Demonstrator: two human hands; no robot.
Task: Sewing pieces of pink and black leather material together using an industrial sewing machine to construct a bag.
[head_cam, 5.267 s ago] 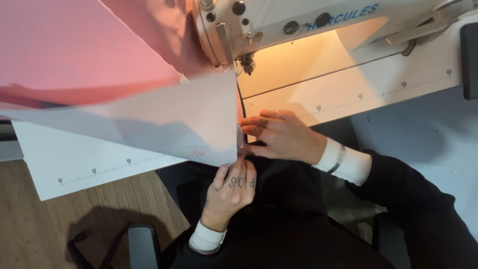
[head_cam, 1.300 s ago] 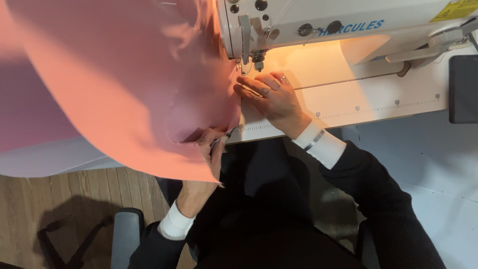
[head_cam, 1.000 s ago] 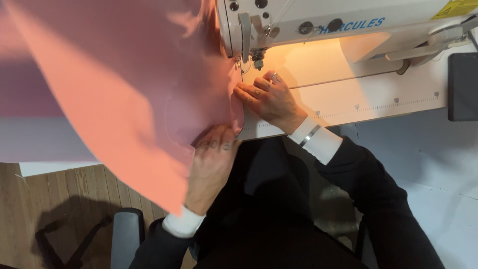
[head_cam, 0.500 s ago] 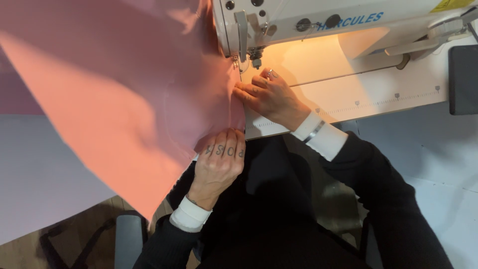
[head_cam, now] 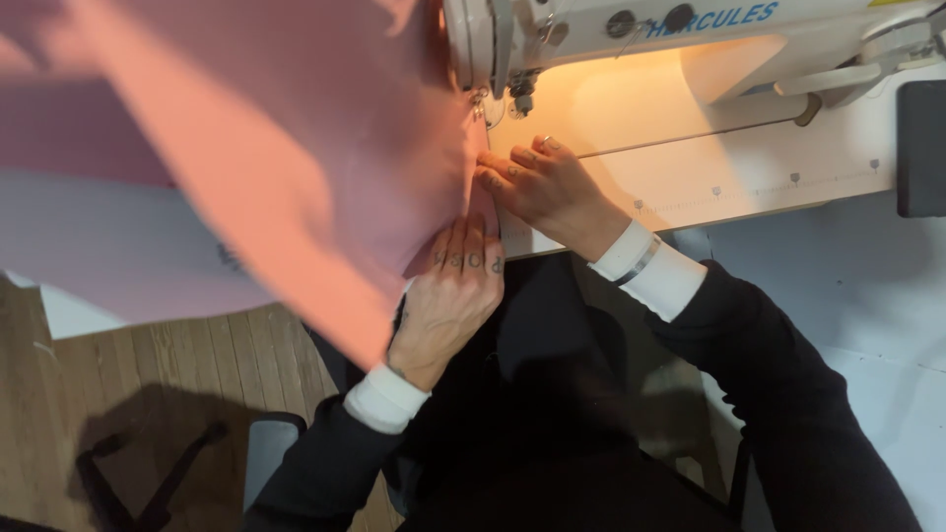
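Observation:
A large sheet of pink fabric [head_cam: 296, 148] drapes over the left half of the sewing table and hangs past its front edge. My left hand [head_cam: 448, 300] presses flat on the fabric's lower edge at the table front, fingers together. My right hand [head_cam: 542, 187] lies on the fabric's right edge just in front of the needle [head_cam: 483, 103] of the white sewing machine [head_cam: 631, 30], fingertips pinching the edge down. Both wrists show white cuffs under black sleeves.
The lit table top [head_cam: 709, 148] runs to the right under the machine arm. A dark block [head_cam: 921, 148] sits at the far right. Below are wooden floor [head_cam: 128, 365], a chair base [head_cam: 148, 473] and my black-clothed lap.
The fabric has been pulled down and leftwards, spreading wider. My left hand slid from under the fold to rest flat on its lower edge. My right hand stayed by the needle.

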